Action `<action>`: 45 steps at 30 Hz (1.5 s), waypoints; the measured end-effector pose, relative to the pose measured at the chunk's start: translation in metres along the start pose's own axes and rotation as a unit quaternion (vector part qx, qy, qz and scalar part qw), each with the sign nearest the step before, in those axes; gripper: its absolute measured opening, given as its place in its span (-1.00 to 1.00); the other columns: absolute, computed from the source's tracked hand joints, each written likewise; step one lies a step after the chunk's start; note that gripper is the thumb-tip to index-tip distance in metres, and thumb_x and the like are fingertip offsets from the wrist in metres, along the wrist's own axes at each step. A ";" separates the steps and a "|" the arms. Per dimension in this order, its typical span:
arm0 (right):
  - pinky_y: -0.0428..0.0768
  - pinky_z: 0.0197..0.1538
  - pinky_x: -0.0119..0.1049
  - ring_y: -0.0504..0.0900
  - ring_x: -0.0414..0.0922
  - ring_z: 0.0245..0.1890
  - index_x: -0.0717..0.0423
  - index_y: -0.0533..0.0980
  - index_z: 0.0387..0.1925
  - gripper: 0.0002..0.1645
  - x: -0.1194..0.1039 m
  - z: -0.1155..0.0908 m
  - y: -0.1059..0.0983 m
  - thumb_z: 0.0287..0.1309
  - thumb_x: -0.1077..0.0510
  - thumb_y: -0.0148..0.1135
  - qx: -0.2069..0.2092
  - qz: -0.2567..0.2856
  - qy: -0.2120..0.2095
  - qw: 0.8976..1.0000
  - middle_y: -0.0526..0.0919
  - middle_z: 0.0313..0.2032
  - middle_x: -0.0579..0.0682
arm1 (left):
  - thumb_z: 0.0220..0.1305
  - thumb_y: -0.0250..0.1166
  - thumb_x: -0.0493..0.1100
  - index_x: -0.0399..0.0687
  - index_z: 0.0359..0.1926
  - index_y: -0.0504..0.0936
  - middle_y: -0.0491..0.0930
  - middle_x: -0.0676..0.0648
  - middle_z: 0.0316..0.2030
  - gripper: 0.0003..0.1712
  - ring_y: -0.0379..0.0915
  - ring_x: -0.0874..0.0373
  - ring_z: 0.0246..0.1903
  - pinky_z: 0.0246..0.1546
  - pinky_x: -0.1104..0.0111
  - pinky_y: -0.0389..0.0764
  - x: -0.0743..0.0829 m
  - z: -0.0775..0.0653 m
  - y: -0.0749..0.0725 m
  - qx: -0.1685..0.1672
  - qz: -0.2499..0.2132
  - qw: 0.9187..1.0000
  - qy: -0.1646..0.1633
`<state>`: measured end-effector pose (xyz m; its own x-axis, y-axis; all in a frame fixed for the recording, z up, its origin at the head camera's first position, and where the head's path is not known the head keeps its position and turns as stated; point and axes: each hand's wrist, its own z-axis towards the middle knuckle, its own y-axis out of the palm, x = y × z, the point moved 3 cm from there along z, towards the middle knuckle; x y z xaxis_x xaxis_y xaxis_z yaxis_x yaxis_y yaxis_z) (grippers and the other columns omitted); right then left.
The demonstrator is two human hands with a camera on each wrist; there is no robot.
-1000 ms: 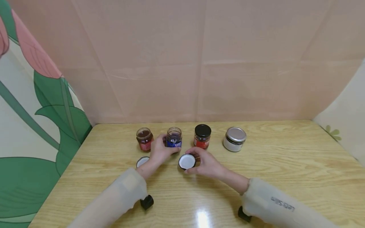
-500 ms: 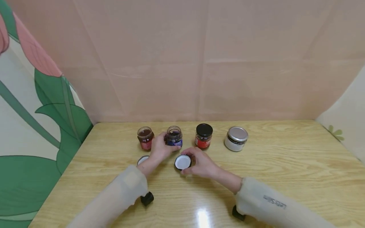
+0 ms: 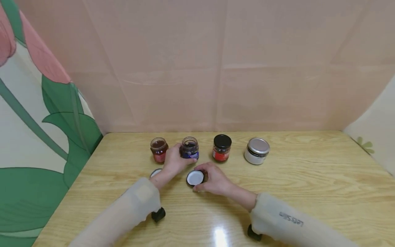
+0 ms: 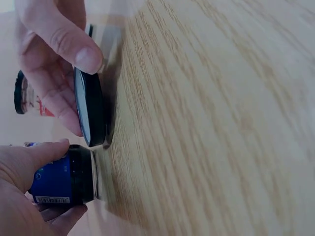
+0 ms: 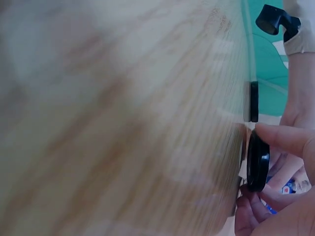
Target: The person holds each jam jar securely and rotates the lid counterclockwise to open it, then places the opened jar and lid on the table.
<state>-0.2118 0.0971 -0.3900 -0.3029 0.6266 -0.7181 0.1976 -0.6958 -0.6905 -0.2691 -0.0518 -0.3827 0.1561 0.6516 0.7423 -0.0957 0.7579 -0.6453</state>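
My left hand grips an open glass jar with a blue label and dark contents, standing upright on the table. Thumb and fingers lie on either side of it, as the left wrist view also shows. In front of that jar, my right hand pinches a black lid by its edge, white inner side up. In the left wrist view the lid is very close to the wood, slightly tilted; whether its edge touches, I cannot tell. A second upturned lid lies partly hidden behind my left wrist.
Left of the blue-labelled jar stands an open jar with a red label. To the right are a red-labelled jar with its black lid on and a low white-labelled jar with a silver lid. All stand on a wooden table.
My right hand has moved a little to the left and toward me with the lid, away from the black-lidded jar. My left hand keeps its grip on the blue-labelled jar.
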 end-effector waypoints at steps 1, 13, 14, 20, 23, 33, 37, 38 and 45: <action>0.47 0.04 -0.15 0.51 -0.06 -0.13 0.28 0.57 -0.08 -0.31 0.000 0.000 0.000 -0.40 0.22 0.60 0.004 -0.003 0.001 1.000 0.58 -0.18 0.07 | -0.19 0.60 -0.12 -0.28 -0.04 0.56 0.67 -0.24 -0.11 -0.34 0.57 -0.09 -0.04 0.07 0.13 0.53 0.000 0.000 0.001 -0.002 0.001 1.000 0.001; 0.49 -0.07 -0.23 0.51 -0.06 -0.21 0.28 0.60 -0.13 -0.34 -0.008 0.007 0.009 -0.47 0.25 0.59 0.018 -0.039 -0.017 0.999 0.59 -0.27 0.07 | -0.15 0.58 -0.13 -0.33 0.14 0.43 0.62 -0.31 -0.03 -0.18 0.53 -0.18 0.01 0.08 0.08 0.52 0.006 -0.011 -0.010 0.025 0.008 0.999 0.023; 0.48 -0.08 -0.25 0.50 -0.07 -0.21 0.28 0.60 -0.13 -0.34 -0.008 0.007 0.009 -0.48 0.25 0.59 0.019 -0.042 -0.018 0.999 0.58 -0.28 0.07 | -0.14 0.57 -0.13 -0.35 0.16 0.42 0.61 -0.32 -0.02 -0.16 0.53 -0.18 0.02 0.08 0.09 0.53 0.008 -0.011 -0.012 0.023 0.002 1.000 0.020; 0.47 -0.11 -0.26 0.47 -0.08 -0.24 0.28 0.59 -0.15 -0.32 -0.010 0.009 0.010 -0.50 0.23 0.61 0.025 -0.040 -0.019 0.999 0.56 -0.28 0.08 | -0.04 0.52 -0.17 -0.37 0.25 0.35 0.53 -0.36 0.09 -0.15 0.51 -0.17 0.08 0.09 0.15 0.55 0.013 -0.015 -0.022 0.006 -0.044 0.999 -0.001; 0.47 -0.12 -0.24 0.46 -0.09 -0.25 0.28 0.58 -0.14 -0.31 -0.011 0.009 0.010 -0.49 0.19 0.63 0.024 -0.041 -0.018 0.999 0.55 -0.28 0.08 | -0.02 0.51 -0.20 -0.38 0.25 0.34 0.50 -0.38 0.12 -0.16 0.48 -0.17 0.13 0.12 0.16 0.53 0.012 -0.018 -0.023 -0.003 -0.058 0.998 -0.003; 0.46 -0.14 -0.27 0.43 -0.12 -0.25 0.28 0.55 -0.11 -0.27 -0.008 0.007 0.009 -0.45 0.16 0.64 0.013 -0.031 -0.001 0.999 0.57 -0.26 0.07 | 0.02 0.48 -0.21 -0.43 0.21 0.35 0.50 -0.41 0.10 -0.22 0.49 -0.20 0.10 0.10 0.16 0.54 0.007 -0.028 -0.022 -0.012 -0.063 0.998 -0.002; 0.49 -0.11 -0.24 0.47 -0.12 -0.27 0.28 0.54 -0.07 -0.25 -0.006 0.004 0.003 -0.44 0.17 0.63 0.006 -0.026 0.014 1.000 0.57 -0.27 0.06 | 0.01 0.48 -0.23 -0.43 0.18 0.37 0.52 -0.40 0.07 -0.26 0.51 -0.21 0.07 0.09 0.14 0.55 0.006 -0.032 -0.023 -0.006 -0.070 0.998 0.007; 0.50 -0.11 -0.24 0.49 -0.12 -0.27 0.28 0.54 -0.07 -0.26 -0.005 0.004 0.001 -0.45 0.18 0.62 0.006 -0.026 0.018 0.999 0.57 -0.28 0.06 | 0.00 0.48 -0.23 -0.43 0.18 0.38 0.53 -0.40 0.06 -0.26 0.51 -0.21 0.07 0.09 0.14 0.55 0.006 -0.033 -0.024 -0.007 -0.072 0.997 0.005; 0.56 -0.08 -0.16 0.55 -0.01 -0.21 0.31 0.54 -0.05 -0.35 0.000 -0.002 -0.017 -0.34 0.33 0.52 0.003 -0.013 0.033 0.999 0.57 -0.22 0.14 | 0.00 0.47 -0.23 -0.39 0.06 0.43 0.55 -0.34 0.00 -0.38 0.52 -0.18 0.01 0.10 0.11 0.53 0.005 -0.042 -0.026 -0.003 -0.081 0.997 -0.011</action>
<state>-0.2136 0.1092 -0.3786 -0.2460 0.6663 -0.7039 0.1840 -0.6809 -0.7089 -0.2250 -0.0698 -0.3695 0.1481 0.5211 0.8406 -0.0652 0.8532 -0.5175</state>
